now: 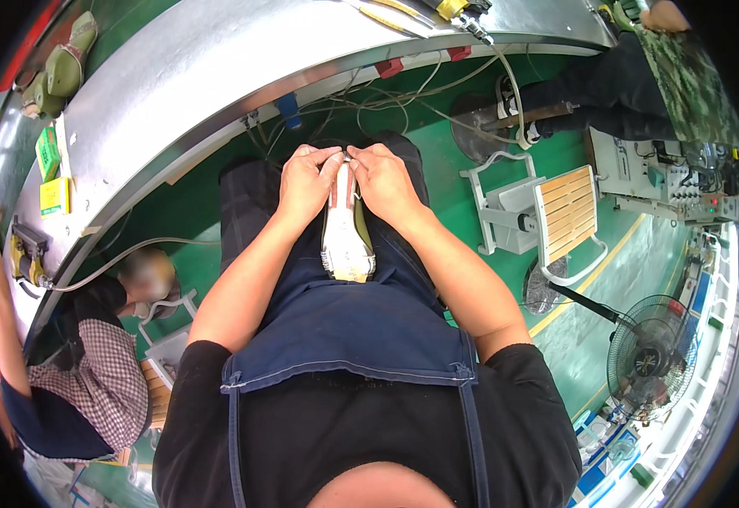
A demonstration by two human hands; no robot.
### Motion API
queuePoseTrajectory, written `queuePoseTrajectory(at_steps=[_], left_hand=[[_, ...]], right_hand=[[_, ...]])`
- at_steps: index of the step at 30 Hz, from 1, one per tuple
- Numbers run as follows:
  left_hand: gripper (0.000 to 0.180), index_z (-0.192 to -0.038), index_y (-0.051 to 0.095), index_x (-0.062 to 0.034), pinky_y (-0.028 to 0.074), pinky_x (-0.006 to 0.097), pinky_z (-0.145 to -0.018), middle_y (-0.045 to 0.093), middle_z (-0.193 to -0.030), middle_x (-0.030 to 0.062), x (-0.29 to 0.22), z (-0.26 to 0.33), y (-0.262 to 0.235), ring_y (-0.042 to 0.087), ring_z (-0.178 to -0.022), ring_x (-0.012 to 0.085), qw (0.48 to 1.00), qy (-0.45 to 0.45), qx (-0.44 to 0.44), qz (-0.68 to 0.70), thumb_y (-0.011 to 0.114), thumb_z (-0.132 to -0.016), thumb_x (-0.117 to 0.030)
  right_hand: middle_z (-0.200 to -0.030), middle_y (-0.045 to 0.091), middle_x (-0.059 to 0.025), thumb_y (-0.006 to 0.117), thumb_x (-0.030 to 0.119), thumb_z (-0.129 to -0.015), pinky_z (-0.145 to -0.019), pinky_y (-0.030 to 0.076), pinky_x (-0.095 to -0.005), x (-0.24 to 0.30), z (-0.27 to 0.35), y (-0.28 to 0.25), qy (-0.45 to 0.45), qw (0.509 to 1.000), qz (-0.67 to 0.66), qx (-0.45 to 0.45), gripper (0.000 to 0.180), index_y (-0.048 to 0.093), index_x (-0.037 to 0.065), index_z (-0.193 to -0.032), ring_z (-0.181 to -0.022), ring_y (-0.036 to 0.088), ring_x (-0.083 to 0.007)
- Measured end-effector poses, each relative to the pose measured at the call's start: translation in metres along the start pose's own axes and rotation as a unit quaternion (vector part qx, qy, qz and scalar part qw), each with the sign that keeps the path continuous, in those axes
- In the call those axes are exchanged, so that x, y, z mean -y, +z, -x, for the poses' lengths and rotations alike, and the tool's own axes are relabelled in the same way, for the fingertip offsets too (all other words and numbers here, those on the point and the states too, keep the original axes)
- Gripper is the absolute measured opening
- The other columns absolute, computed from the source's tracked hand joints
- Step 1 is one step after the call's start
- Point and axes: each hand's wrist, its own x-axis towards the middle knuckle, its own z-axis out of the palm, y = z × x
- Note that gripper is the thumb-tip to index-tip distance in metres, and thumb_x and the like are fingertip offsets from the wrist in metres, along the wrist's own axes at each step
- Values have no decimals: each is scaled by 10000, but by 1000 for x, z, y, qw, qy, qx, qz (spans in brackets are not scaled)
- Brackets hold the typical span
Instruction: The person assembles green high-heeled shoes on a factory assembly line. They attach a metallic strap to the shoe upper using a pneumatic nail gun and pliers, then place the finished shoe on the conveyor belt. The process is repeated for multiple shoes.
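An unfinished shoe [349, 241] rests on my lap with its pale underside facing up. Olive-green sides show along its edges, and a brown strip runs up its narrower far part. My left hand [308, 178] pinches the shoe's far end between thumb and fingers. From the other side, my right hand [381, 179] grips the same end, its fingertips almost meeting the left ones. The fingers hide the very tip of the shoe. A dark blue apron [348, 330] lies under the shoe's near end.
A curved metal workbench [175, 102] spans ahead and left, holding olive shoes [69, 63], small boxes [55, 196] and a yellow-black tool [29, 250]. Hoses hang beneath it. To the right are a wooden-slatted chair [566, 216] and a fan [650, 360]. Co-workers sit left and stand far right.
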Motion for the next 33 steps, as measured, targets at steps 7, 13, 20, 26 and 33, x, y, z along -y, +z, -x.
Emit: queuePoseTrajectory(at_steps=[7, 13, 20, 26, 33], left_hand=[[291, -1129, 793, -8, 536, 371, -805, 703, -896, 138, -3, -2, -2, 687, -874, 270, 1000, 1, 8, -28, 697, -963, -228], [293, -1155, 785, -7, 533, 373, -821, 700, -915, 144, -3, 1, -3, 687, -894, 283, 999, 2, 17, -34, 683, -974, -214], [362, -1313, 694, 13, 534, 380, -866, 695, -1006, 172, 20, 19, -2, 689, -919, 326, 999, 22, 26, -2, 605, -1033, -198], [363, -1303, 653, 63, 535, 426, -953, 687, -1146, 233, 32, 23, -22, 699, -1063, 389, 991, 30, 124, 47, 544, -965, -13], [454, -1389, 556, 74, 485, 359, -1079, 698, -1283, 174, 48, 71, -18, 678, -1197, 271, 953, -93, 241, 156, 619, -949, -23]], right_hand=[[-975, 744, -245, 633, 183, -955, -912, 562, -478, 6, -13, -8, 34, 999, 2, 20, 277, 777, -24, -1070, -984, 708, -398], [-989, 740, -250, 659, 235, -936, -910, 560, -489, 0, -13, 3, 82, 996, 31, 4, 284, 781, 6, -1051, -976, 709, -420], [-987, 770, -138, 651, 263, -1009, -701, 599, -338, -6, 9, -5, 197, 966, -117, 121, 419, 680, -39, -1298, -889, 749, -231], [-1160, 727, -228, 539, 77, -1013, -719, 631, -366, -3, 13, -21, 194, 946, -190, 178, 461, 529, -88, -1443, -884, 744, -252], [-1207, 700, -307, 477, 40, -947, -943, 571, -445, -5, 22, -2, 182, 965, -128, 138, 502, 535, -82, -1431, -1129, 698, -399]])
